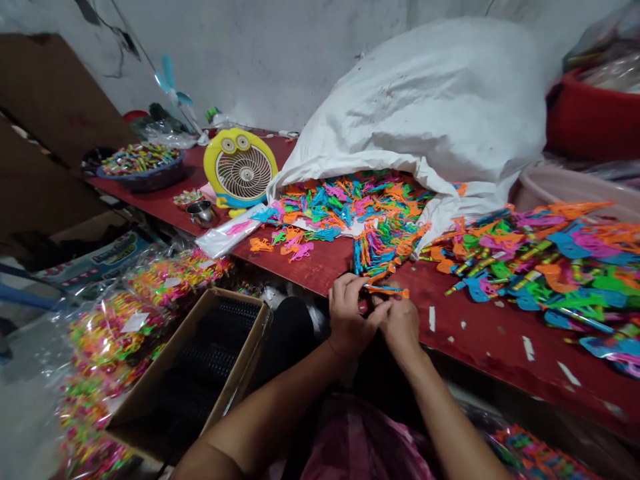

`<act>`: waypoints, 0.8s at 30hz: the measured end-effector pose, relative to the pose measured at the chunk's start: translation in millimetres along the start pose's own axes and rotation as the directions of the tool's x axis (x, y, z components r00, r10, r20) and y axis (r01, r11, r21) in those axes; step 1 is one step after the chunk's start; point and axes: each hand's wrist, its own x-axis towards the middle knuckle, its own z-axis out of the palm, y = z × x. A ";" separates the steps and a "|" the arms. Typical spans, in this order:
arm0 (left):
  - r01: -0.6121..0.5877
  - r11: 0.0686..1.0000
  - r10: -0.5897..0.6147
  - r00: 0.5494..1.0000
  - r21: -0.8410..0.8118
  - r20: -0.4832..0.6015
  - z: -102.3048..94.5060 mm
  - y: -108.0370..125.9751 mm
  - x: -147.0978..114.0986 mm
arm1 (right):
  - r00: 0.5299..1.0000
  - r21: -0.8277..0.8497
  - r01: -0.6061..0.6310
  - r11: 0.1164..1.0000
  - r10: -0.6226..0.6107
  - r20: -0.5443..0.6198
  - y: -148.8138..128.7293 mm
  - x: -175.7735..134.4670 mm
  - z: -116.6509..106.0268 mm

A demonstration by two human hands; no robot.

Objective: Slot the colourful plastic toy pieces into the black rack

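Note:
Both my hands meet at the table's front edge. My left hand (349,310) is closed, its fingers curled at the left end of a thin orange and blue plastic piece (387,291). My right hand (403,327) is closed at the same piece's right end, thumb and fingers pinched close to the left thumb. The exact grip is partly hidden by the fingers. Just beyond them lies a neat row of flat coloured plastic pieces (383,245), stacked side by side. Behind that row, a loose heap of such pieces (345,200) spills from a large white sack (430,107).
Coloured pieces with striped sticks (545,257) are piled on the red table (480,340) at right. A yellow fan (213,157), metal cup (201,213) and filled basin (143,179) stand at left. Below are a cardboard box (250,340) of black items and filled plastic bags (115,327).

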 end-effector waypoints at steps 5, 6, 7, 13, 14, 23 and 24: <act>-0.005 0.998 0.005 1.000 0.070 0.004 -1.2 -6.4 15.2 | 0.998 -0.069 -0.003 0.998 0.007 0.068 -5.1 5.2 2.9; -0.007 0.998 0.006 1.000 0.063 0.025 -2.4 -9.1 19.2 | 0.998 -0.062 0.000 0.998 0.004 0.063 -5.9 5.9 2.9; -0.009 0.999 0.007 0.998 0.042 0.056 -3.7 -12.5 23.1 | 0.998 -0.044 0.003 0.999 -0.001 0.056 -6.6 6.4 2.5; 0.048 0.981 0.003 0.965 -0.189 0.261 -15.2 -37.0 41.2 | 0.990 0.295 -0.125 0.947 0.100 0.099 6.6 13.1 -12.0; 0.061 0.978 -0.004 0.962 -0.202 0.273 -16.5 -39.7 43.2 | 0.985 0.371 -0.161 0.915 0.126 0.116 13.7 17.5 -16.2; 0.021 0.992 0.008 0.972 -0.122 0.234 -23.6 -42.8 54.6 | 0.972 0.245 -0.040 0.969 0.095 -0.216 96.0 101.3 -34.5; 0.010 0.994 0.012 0.979 -0.107 0.205 -24.2 -43.0 54.3 | 0.975 0.208 -0.021 0.978 0.066 -0.212 100.6 108.6 -31.3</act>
